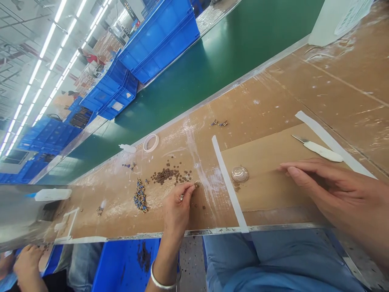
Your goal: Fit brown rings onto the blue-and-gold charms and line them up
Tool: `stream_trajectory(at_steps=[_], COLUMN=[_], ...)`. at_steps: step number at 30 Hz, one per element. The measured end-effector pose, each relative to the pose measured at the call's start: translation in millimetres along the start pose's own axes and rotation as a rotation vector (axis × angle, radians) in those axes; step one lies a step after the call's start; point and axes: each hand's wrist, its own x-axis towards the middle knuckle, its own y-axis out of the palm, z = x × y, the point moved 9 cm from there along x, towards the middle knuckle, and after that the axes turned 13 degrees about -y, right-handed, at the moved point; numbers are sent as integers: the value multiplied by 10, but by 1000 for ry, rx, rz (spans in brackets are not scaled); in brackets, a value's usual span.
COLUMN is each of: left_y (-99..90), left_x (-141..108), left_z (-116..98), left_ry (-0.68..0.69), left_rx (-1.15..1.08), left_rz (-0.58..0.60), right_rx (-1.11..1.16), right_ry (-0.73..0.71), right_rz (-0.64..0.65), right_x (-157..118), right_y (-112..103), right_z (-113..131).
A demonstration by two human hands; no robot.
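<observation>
My left hand (pixel 176 209) is closed in a pinch over the cardboard-covered bench, with a small metal part (pixel 196 185) at its fingertips, too small to name. Another shiny bit shows between its fingers. Just beyond it lies a scattered pile of small brown discs (pixel 165 175). Left of that is a heap of small blue and brass-coloured parts (pixel 140 197). My right hand (pixel 334 186) hovers at the right, fingers stretched out, nothing visible in them. Between the hands sits a small round clear dish or blob (pixel 240 174). A white-handled pointed tool (pixel 323 151) lies just beyond my right hand.
White tape strips (pixel 229 182) mark the bench. A tape roll (pixel 151 143) and small white bottle (pixel 127 148) lie near the green conveyor belt (pixel 182 85). Blue crates (pixel 161 40) stand beyond. At lower left, another person's hand (pixel 28 261) shows near a blue bin (pixel 121 263).
</observation>
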Motion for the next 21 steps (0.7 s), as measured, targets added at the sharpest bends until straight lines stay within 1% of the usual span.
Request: stream_trajectory(at_steps=[3, 5, 14, 21], left_y=[4, 8, 33, 48], left_x=[7, 7, -19, -8], left_z=[-28, -48, -102, -128], left_ry=[18, 35, 103, 137], left_rx=[20, 42, 208, 268], left_rz=[-1, -3, -4, -3], right_rx=[-12, -19, 9, 4], right_ry=[51, 61, -15, -11], right_rz=[24, 34, 23, 24], right_x=[-1, -3, 4, 7], right_y=[9, 13, 33, 32], right_z=[22, 30, -16, -4])
